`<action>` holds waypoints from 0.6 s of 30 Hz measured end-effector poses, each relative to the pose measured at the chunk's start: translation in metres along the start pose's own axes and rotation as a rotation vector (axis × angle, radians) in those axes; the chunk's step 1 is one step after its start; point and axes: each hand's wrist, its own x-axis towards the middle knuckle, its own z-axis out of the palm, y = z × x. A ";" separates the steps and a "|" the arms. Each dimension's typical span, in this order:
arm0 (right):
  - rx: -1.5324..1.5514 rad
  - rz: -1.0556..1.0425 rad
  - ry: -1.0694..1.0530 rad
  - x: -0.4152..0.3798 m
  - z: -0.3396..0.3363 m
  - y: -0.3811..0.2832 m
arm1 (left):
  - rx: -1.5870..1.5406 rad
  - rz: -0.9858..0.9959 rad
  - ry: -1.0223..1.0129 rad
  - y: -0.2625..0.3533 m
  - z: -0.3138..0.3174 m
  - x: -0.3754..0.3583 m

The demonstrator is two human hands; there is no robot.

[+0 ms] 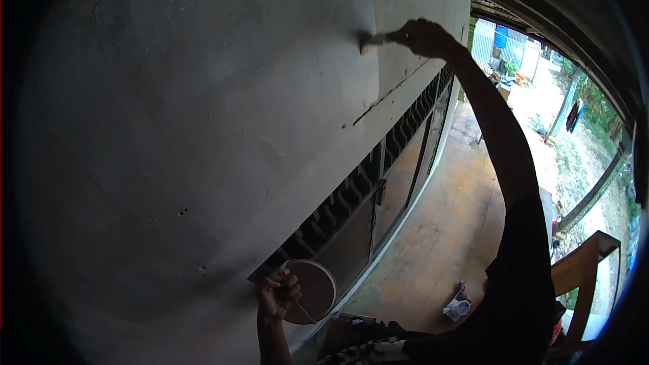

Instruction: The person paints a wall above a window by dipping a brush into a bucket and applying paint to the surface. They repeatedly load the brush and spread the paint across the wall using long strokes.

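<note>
High on the grey-white wall (223, 94), my right hand (429, 38) is closed around the handle of a paintbrush (376, 40). The brush's bristles touch the wall, beside an upright edge between two shades of its surface. Lower down, my left hand (276, 296) is closed at the edge of a round paint bucket (328, 271) and grips its thin handle. Inside the bucket is a dull brownish-grey surface; I cannot make out whether it is paint.
Below the wall runs an opening with a dark patterned grille (355, 186). A wooden chair (587, 277) stands at right. On the tiled floor (433, 230) lies a small whitish object (457, 308). A dark crack (389, 100) crosses the wall above the grille.
</note>
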 end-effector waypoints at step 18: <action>0.127 0.021 -0.247 -0.108 0.133 -0.057 | -0.035 -0.069 0.005 -0.017 -0.018 0.008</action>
